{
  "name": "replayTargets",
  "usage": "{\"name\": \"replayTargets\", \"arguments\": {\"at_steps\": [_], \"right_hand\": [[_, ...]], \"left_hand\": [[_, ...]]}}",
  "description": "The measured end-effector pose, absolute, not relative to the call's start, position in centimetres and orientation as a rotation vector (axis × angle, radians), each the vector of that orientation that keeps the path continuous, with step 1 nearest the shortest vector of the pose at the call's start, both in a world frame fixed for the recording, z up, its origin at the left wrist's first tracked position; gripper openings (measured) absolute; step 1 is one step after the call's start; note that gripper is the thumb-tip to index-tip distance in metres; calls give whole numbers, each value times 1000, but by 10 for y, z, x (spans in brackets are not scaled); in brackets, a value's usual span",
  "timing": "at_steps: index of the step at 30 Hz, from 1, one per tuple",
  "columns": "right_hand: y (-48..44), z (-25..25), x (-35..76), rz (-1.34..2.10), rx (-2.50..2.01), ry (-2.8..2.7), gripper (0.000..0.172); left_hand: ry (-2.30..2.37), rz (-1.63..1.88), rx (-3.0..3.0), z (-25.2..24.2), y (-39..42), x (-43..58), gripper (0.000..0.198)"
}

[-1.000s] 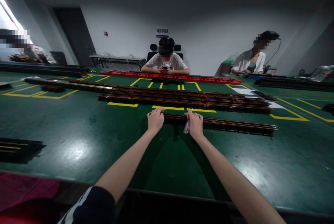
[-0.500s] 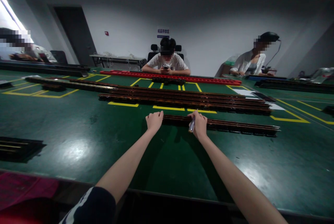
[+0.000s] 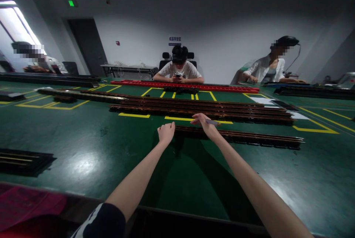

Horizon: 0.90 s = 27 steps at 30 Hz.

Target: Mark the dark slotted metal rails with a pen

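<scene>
A long dark strip with copper-coloured rails (image 3: pixel 257 138) lies across the green table in front of me. My left hand (image 3: pixel 166 133) is closed around its left end. Over the strip, to the right of the left hand, is my right hand (image 3: pixel 205 124), its fingers stretched to the left. A slim silvery pen-like tool (image 3: pixel 213 122) sits in that hand and sticks out to the right. Whether the right fingertips touch the strip cannot be made out. Just behind lies a bundle of similar long strips (image 3: pixel 238 111).
A red slotted rail (image 3: pixel 235 89) crosses the table farther back. At the left front edge lies a short dark strip (image 3: pixel 24 162). Yellow tape (image 3: pixel 316 130) marks the green table (image 3: pixel 111 178). Three people sit across the table, one (image 3: pixel 179 68) straight ahead holding a small object.
My right hand has lifted and moved slightly left, its fingers straightening; the pen-like tool has swung from pointing down to lying nearly level. My left hand stays at the strip's end. The view tilted slightly.
</scene>
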State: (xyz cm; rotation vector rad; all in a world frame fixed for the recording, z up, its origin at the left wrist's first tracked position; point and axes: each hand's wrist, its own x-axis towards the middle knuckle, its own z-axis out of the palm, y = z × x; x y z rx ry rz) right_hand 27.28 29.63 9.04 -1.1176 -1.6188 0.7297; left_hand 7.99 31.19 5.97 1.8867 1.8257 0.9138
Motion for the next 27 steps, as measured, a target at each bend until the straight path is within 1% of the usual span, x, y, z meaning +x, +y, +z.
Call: {"name": "replayTargets", "arguments": {"at_steps": [2, 3, 8, 14, 19, 27], "right_hand": [[303, 95, 267, 787, -1125, -1594, 70], [305, 97, 263, 801, -1129, -1574, 72], [313, 95, 242, 857, -1073, -1441, 70], [311, 81, 233, 922, -1027, -1412, 53], [306, 74, 244, 958, -990, -1464, 43], [297, 79, 238, 969, -1148, -1471, 15]], "left_hand": [[1841, 903, 1896, 61, 312, 80, 49], [1848, 895, 1899, 62, 312, 80, 49], [1874, 829, 1909, 69, 309, 81, 48], [1938, 768, 1953, 75, 308, 82, 48], [1886, 816, 1933, 70, 309, 81, 48], [1892, 855, 1941, 65, 311, 79, 49]]}}
